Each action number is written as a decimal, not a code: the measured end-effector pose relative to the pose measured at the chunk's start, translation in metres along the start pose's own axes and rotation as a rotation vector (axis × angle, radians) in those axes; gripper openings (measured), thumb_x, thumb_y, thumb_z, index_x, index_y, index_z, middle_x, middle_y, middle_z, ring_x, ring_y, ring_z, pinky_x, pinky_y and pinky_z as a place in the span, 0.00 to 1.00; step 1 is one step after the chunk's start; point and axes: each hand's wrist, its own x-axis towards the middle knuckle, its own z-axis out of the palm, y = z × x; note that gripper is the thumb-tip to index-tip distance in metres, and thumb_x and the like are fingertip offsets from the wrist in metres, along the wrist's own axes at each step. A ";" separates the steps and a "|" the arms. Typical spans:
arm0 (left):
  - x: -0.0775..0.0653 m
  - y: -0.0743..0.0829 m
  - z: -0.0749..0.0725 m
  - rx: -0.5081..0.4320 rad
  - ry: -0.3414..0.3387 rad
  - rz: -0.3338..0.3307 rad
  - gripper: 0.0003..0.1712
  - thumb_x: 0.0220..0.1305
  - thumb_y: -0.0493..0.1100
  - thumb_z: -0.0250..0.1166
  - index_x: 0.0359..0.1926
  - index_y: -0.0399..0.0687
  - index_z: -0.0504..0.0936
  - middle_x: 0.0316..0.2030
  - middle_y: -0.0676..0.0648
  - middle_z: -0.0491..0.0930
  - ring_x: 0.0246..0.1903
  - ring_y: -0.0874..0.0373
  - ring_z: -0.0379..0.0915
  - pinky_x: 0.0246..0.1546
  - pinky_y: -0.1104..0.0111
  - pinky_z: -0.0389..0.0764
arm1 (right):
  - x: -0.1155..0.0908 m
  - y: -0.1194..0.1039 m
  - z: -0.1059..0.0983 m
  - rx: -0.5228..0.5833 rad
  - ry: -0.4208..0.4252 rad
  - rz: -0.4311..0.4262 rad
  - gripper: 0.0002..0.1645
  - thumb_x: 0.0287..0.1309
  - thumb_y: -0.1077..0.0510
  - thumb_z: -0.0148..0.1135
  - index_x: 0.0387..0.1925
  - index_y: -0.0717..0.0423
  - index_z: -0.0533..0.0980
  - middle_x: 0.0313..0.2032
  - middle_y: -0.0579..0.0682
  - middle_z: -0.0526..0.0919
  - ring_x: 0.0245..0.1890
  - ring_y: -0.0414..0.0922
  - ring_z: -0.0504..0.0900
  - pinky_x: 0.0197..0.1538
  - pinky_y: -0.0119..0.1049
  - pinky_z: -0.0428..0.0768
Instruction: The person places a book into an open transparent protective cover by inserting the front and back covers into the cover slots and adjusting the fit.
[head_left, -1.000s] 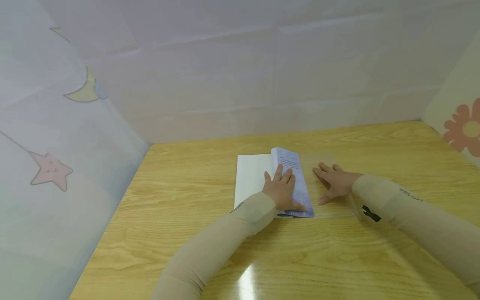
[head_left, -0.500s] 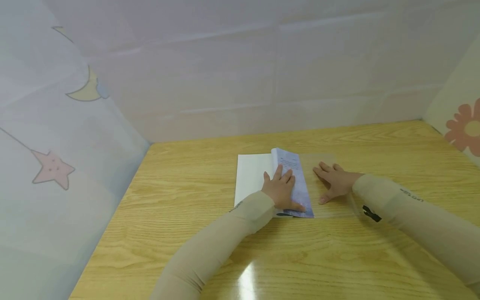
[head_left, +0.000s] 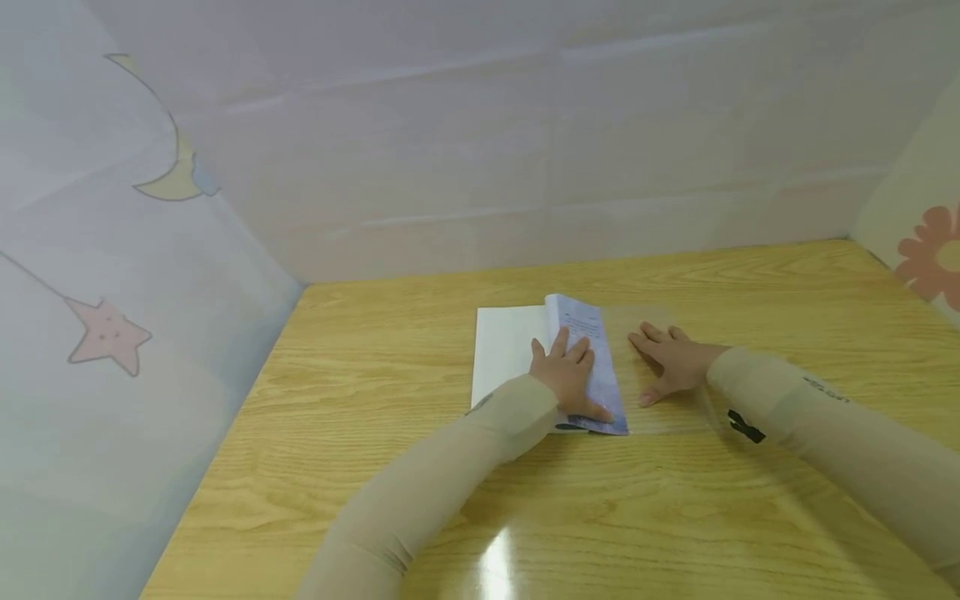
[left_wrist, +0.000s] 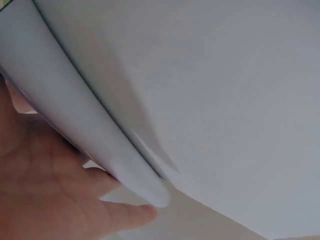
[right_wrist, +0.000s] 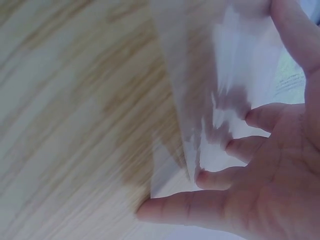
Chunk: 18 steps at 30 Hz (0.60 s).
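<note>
A book lies on the wooden table, its white page (head_left: pixel 504 340) on the left and its purple cover (head_left: pixel 596 329) bent over beside it. My left hand (head_left: pixel 564 379) presses on the purple cover with spread fingers. In the left wrist view, the rounded fold of the cover (left_wrist: pixel 75 90) runs beside the left palm, next to the broad white page (left_wrist: pixel 220 100). To the right of the cover lies a clear plastic sheet (head_left: pixel 663 425). My right hand (head_left: pixel 672 363) rests on it, fingers extended; the right wrist view shows the fingertips at the glossy plastic (right_wrist: pixel 200 75).
The light wooden table (head_left: pixel 360 375) reaches back to a pale cloth wall (head_left: pixel 420 150). Left is a cloth printed with a star (head_left: pixel 109 337) and moon; right, one with a flower (head_left: pixel 933 254). A black clip (head_left: pixel 746 426) shows by the right sleeve.
The view shifts very slightly. Both hands stay in place on the cover and the plastic sheet.
</note>
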 end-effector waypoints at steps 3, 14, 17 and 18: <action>-0.002 0.002 -0.006 0.004 -0.006 0.011 0.58 0.54 0.80 0.52 0.77 0.58 0.47 0.76 0.58 0.39 0.75 0.54 0.26 0.71 0.50 0.46 | 0.000 0.002 0.000 0.001 0.007 -0.008 0.70 0.46 0.33 0.70 0.71 0.75 0.46 0.68 0.81 0.37 0.61 0.86 0.35 0.58 0.78 0.47; 0.003 -0.001 -0.002 0.011 -0.034 -0.041 0.59 0.54 0.81 0.50 0.77 0.55 0.46 0.77 0.56 0.39 0.75 0.52 0.27 0.70 0.51 0.48 | 0.001 -0.003 0.001 -0.038 0.038 -0.049 0.68 0.47 0.35 0.71 0.69 0.77 0.48 0.67 0.82 0.40 0.60 0.87 0.39 0.58 0.77 0.50; 0.007 -0.003 0.001 0.023 -0.024 -0.044 0.60 0.54 0.82 0.49 0.77 0.56 0.46 0.76 0.57 0.38 0.75 0.53 0.26 0.70 0.50 0.47 | 0.003 -0.002 0.000 -0.049 0.043 -0.044 0.69 0.47 0.34 0.70 0.70 0.76 0.48 0.68 0.81 0.40 0.61 0.86 0.39 0.58 0.77 0.50; 0.008 -0.003 0.001 0.025 -0.023 -0.046 0.59 0.53 0.82 0.49 0.77 0.57 0.46 0.76 0.57 0.38 0.75 0.53 0.26 0.70 0.50 0.47 | 0.004 -0.002 0.000 -0.049 0.044 -0.042 0.69 0.47 0.33 0.70 0.70 0.76 0.48 0.68 0.81 0.40 0.61 0.86 0.39 0.58 0.77 0.50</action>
